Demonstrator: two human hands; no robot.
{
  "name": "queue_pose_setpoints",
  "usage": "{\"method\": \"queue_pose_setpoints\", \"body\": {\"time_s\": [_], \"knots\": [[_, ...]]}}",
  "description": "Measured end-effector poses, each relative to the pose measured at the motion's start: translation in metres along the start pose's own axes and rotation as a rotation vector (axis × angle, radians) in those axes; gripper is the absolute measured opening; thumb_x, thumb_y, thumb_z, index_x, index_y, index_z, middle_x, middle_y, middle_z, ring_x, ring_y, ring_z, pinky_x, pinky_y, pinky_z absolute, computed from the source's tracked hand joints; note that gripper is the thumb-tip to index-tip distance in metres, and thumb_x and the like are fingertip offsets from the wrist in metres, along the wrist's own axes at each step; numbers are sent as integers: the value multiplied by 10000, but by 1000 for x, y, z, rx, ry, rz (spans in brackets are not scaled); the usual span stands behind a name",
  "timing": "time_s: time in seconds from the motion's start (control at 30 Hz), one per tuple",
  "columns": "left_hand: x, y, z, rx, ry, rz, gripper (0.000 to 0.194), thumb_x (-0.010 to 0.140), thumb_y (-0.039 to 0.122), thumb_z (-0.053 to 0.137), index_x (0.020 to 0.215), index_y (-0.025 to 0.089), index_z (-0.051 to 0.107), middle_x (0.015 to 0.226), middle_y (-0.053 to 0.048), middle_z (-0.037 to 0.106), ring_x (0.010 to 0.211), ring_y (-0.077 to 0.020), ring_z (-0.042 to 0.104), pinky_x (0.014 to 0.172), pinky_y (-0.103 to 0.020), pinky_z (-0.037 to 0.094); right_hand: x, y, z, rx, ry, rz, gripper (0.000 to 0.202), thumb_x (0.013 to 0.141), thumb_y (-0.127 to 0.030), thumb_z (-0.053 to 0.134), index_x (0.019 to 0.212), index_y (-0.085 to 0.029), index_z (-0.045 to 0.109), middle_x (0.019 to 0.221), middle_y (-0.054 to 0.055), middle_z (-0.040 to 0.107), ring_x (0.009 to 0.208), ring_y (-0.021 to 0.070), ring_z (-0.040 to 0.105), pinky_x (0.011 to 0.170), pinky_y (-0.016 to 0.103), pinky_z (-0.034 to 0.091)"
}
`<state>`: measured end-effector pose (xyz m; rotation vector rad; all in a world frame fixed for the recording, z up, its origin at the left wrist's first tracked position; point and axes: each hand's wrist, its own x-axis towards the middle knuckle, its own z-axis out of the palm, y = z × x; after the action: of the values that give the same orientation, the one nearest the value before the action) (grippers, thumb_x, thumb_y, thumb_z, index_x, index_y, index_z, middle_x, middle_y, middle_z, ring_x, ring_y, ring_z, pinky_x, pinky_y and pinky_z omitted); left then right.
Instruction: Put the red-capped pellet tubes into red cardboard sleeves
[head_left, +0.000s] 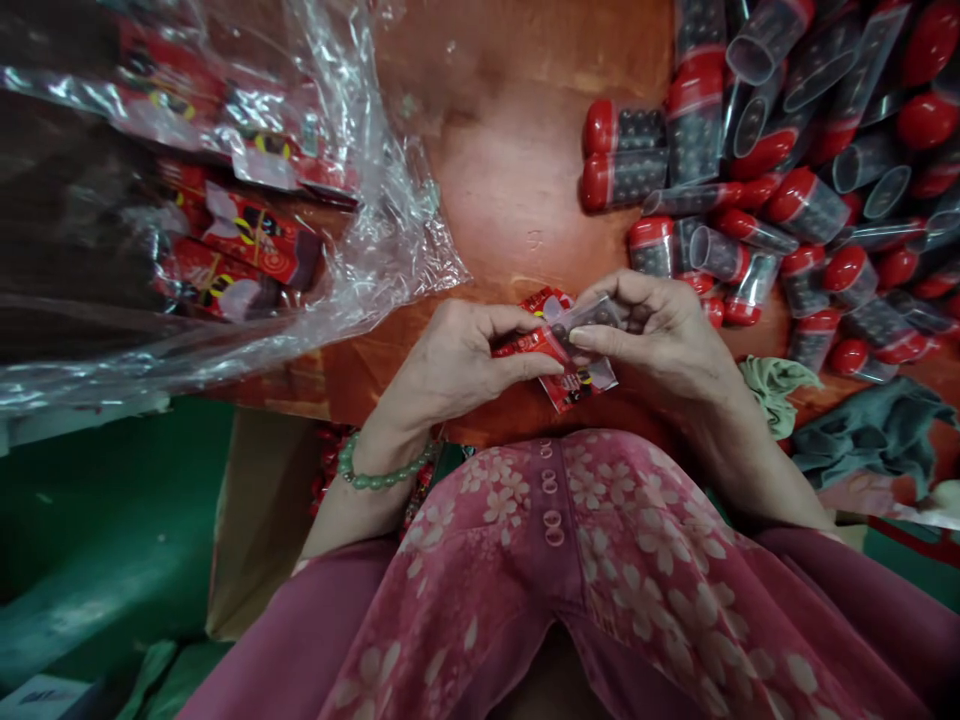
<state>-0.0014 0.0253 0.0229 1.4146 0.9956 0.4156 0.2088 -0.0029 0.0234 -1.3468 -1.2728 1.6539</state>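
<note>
Presently both hands meet at the near edge of the wooden table (510, 180), well short of the pile of red-capped tubes (787, 170) at its far right. The right hand (660, 335) pinches a clear tube (592, 315), long axis running left-right. The left hand (457, 360) grips a red packet (551, 350) touching that tube's leftward end.

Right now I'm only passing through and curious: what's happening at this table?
A person seated at a wooden table holds a small red packet in both hands. The left hand pinches its left end, while the right hand presses a clear tube against it. A pile of red-capped tubes lies on the table to the right. A clear plastic bag holding more red packets sits to the left. Green cloths lie at the right edge.
</note>
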Motion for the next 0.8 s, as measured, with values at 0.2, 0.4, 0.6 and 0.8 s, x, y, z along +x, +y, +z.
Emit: {"method": "queue_pose_setpoints", "body": {"time_s": [0.2, 0.4, 0.6, 0.8], "knots": [[8, -9, 3, -100, -60, -75, 235, 792, 371, 746, 774, 137, 763, 641, -14, 693, 549, -114, 582, 520, -227, 448, 0, -6, -3, -157, -28, -54, 273, 831, -437, 752, 883, -176, 693, 738, -12, 670, 630, 105, 574, 557, 238, 461], [11, -4, 2, -124, -163, -56, 315, 836, 447, 692, 780, 141, 747, 663, -12, 674, 575, -121, 573, 527, -233, 432, 1, -2, -9, -80, -37, 5, 266, 813, -433, 777, 916, -205, 686, 744, -21, 681, 634, 113, 623, 562, 237, 500], [8, -3, 1, -159, -76, -84, 336, 820, 461, 712, 788, 128, 742, 657, -19, 676, 570, -112, 565, 531, -228, 423, -3, 2, 1, 16, 82, -42, 274, 891, -405, 697, 1090, -270, 567, 785, -56, 680, 647, 106, 677, 604, 234, 572], [12, -4, 16, -332, -97, -127, 395, 792, 522, 735, 778, 127, 743, 715, -38, 721, 605, -119, 611, 576, -235, 475, -6, 7, 4, -108, 180, -99, 226, 933, -480, 620, 1000, -265, 598, 861, -18, 665, 636, 108, 642, 592, 258, 583]]}}
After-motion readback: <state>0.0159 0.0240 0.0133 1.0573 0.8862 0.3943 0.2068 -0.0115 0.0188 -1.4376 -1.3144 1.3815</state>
